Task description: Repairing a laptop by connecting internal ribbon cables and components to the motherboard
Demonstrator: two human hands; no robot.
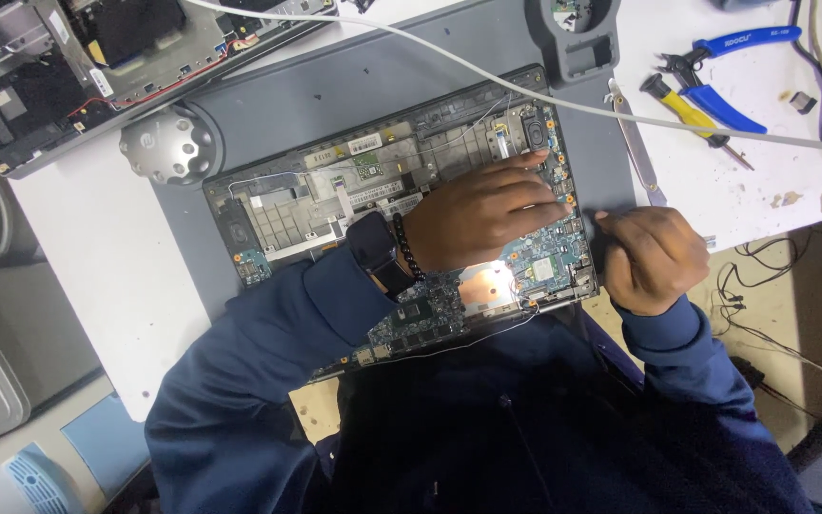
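Note:
An opened laptop chassis (335,190) lies on a grey work mat (354,90), its circuit board (544,257) and copper heat plate (485,286) exposed. My left hand (482,214) reaches across the board, fingers spread flat on the components near a small speaker (533,133). A dark watch and a bead bracelet sit on that wrist. My right hand (654,257) is curled into a fist at the chassis's right edge; whether it holds anything is hidden.
A white cable (620,112) crosses above the laptop. Blue-handled pliers (730,71), a yellow screwdriver (682,105) and a flat metal pry tool (637,152) lie at right. Another opened laptop (78,67) sits at top left, a silver knob (166,145) beside it.

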